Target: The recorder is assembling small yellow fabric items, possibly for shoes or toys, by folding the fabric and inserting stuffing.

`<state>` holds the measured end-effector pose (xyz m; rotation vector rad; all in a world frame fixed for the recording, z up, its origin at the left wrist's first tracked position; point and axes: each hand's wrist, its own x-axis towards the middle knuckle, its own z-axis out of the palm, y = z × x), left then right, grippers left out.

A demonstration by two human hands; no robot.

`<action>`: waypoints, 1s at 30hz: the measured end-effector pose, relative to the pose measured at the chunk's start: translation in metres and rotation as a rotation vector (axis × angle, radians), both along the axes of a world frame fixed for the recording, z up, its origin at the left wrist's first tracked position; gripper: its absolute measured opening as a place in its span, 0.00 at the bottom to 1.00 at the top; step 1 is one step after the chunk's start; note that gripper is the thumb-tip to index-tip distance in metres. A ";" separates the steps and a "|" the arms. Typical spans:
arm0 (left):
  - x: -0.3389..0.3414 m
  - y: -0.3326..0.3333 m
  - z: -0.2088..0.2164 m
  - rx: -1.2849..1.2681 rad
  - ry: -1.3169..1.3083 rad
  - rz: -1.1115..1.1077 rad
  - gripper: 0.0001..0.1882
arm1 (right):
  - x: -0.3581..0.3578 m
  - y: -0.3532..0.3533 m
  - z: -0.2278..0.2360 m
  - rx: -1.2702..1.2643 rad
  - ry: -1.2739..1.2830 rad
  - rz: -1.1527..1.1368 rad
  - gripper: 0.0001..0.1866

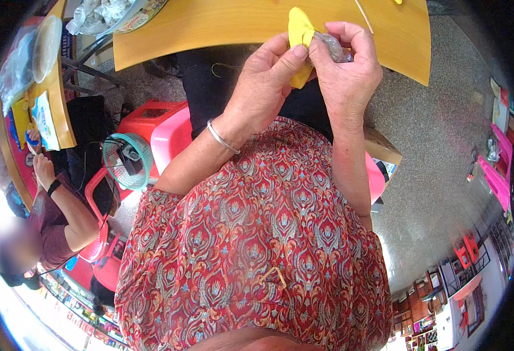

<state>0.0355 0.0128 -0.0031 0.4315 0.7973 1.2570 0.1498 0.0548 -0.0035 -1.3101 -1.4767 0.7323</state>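
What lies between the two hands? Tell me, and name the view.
The head view shows a yellow piece between them, pinched in the left hand; the right hand holds clear plastic beside it.

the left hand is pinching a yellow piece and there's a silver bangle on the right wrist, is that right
The left hand does pinch the yellow piece, but the silver bangle is on the left wrist, not the right, as the head view shows.
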 end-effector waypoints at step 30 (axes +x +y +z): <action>-0.006 -0.014 0.010 0.053 -0.048 -0.042 0.25 | 0.025 -0.020 0.010 0.122 -0.160 0.341 0.15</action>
